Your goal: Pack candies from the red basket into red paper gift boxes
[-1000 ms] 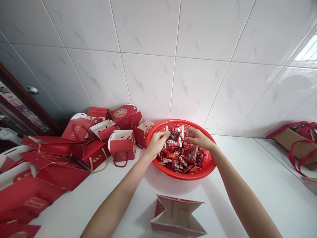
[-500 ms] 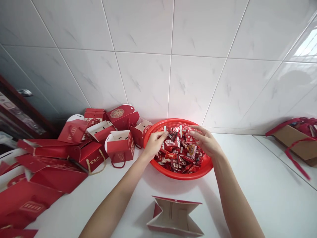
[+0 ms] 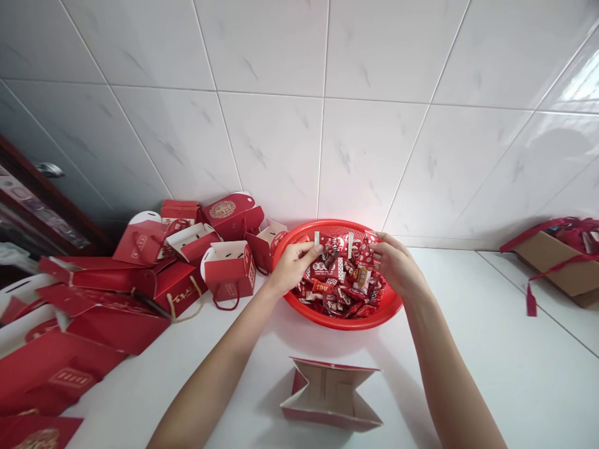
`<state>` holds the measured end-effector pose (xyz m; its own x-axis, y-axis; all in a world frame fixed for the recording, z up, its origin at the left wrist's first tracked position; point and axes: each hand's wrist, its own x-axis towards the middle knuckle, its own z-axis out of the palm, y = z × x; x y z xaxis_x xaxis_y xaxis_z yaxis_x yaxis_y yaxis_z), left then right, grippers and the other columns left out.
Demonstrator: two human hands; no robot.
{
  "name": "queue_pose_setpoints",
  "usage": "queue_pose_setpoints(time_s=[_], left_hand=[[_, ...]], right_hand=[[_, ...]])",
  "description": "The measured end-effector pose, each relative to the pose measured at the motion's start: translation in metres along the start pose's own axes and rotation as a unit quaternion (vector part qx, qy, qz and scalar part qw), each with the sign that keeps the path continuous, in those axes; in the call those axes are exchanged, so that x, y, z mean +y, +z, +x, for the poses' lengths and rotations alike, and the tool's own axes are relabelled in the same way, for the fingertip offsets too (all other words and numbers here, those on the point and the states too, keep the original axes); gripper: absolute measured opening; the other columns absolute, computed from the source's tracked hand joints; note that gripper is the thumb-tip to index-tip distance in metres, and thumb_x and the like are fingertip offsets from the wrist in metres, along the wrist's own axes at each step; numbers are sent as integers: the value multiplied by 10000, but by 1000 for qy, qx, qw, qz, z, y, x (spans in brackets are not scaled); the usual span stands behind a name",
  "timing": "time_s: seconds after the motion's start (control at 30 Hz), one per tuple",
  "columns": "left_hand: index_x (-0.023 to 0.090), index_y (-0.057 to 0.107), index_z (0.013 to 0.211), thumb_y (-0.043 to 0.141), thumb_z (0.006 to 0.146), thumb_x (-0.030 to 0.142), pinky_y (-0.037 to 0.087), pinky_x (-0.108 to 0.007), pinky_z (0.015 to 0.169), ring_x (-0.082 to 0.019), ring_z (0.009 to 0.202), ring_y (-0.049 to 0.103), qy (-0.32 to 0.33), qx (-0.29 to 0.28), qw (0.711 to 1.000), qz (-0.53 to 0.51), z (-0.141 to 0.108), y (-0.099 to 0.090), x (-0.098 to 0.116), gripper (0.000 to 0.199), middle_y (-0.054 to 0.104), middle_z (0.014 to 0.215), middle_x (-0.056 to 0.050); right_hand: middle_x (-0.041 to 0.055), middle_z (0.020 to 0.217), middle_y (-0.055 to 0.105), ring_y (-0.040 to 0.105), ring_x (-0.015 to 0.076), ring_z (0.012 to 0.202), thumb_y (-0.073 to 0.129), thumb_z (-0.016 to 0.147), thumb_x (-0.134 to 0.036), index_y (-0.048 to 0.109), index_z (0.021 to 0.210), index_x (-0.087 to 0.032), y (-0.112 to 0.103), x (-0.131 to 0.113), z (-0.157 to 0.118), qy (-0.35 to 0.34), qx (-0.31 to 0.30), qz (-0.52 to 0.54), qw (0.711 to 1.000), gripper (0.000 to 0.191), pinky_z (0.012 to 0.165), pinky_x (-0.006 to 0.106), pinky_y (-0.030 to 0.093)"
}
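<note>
Over the red basket (image 3: 346,323), left hand (image 3: 294,267) pinches a dark wrapped sweet (image 3: 330,257), right hand (image 3: 397,263), well apart, pinches a red packet (image 3: 370,239), open box (image 3: 322,418) nearer.

A dark-wrapped candy (image 3: 331,256) and a red patterned packet (image 3: 369,241) are held over the candy-filled red basket (image 3: 346,323).

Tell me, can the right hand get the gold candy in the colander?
Probably yes: the gold candy lies uncovered near the right hand, though that hand seems to pinch a red dotted packet.
</note>
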<state>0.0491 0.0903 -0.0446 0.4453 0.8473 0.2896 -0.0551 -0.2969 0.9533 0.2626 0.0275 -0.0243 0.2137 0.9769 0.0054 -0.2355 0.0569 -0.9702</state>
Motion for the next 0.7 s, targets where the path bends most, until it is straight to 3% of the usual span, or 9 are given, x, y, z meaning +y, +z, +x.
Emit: queue_pose_setpoints(time_s=[0.1, 0.2, 0.37, 0.43, 0.5, 0.6, 0.7], left_hand=[[180, 531, 607, 685, 813, 680, 340, -263, 565, -132, 612, 395, 9, -45, 999, 27, -7, -3, 19, 562, 448, 626, 17], [186, 475, 575, 650, 874, 608, 281, -268, 526, -117, 573, 333, 15, -100, 993, 63, -22, -6, 46, 546, 382, 606, 21], [177, 488, 529, 668, 911, 416, 297, -246, 491, -93, 521, 322, 11, -143, 986, 84, -56, -12, 90, 486, 356, 564, 31], [163, 651, 639, 667, 927, 353, 405, -226, 540, -109, 578, 469, 5, -155, 985, 79, -69, -13, 100, 345, 504, 615, 10], [173, 783, 909, 670, 933, 314, 511, -232, 648, -144, 719, 612, -4, -158, 985, 69, -77, -15, 104, 182, 654, 754, -17], [203, 763, 1224, 702, 912, 292, 554, -230, 665, -150, 738, 668, 2, -133, 987, 86, -85, -20, 106, 331, 716, 782, -12], [202, 775, 1215, 728, 889, 264, 529, -196, 578, -129, 644, 665, 35, -100, 984, 146, -88, -30, 109, 335, 737, 720, -2]], right_hand=[[-10, 780, 656, 604, 154, 651, 815, 696, -458, 637, 1023, -240, 8, -6, -12, 3, -21, -7, 1000, 432, 582, 284, 502], [-48, 683, 566, 494, 115, 532, 843, 720, -491, 643, 1156, -255, 15, -17, -32, -28, -78, -47, 995, 535, 484, 261, 412], [9, 779, 618, 570, 146, 669, 797, 834, -421, 727, 980, -227, 20, -39, -73, -119, -176, -174, 961, 253, 557, 270, 453], [16, 762, 629, 571, 145, 670, 766, 875, -404, 726, 949, -202, 23, -46, -86, -134, -184, -222, 948, 219, 546, 260, 441], [15, 745, 633, 551, 130, 636, 741, 900, -390, 726, 953, -188, 26, -50, -94, -146, -189, -250, 938, 209, 518, 246, 418], [-4, 685, 598, 501, 111, 572, 720, 918, -382, 723, 937, -191, 27, -52, -99, -168, -176, -271, 932, 193, 491, 236, 397], [-37, 591, 505, 457, 107, 520, 719, 923, -380, 708, 917, -206, 17, -57, -104, -191, -125, -271, 935, 174, 467, 230, 379]])
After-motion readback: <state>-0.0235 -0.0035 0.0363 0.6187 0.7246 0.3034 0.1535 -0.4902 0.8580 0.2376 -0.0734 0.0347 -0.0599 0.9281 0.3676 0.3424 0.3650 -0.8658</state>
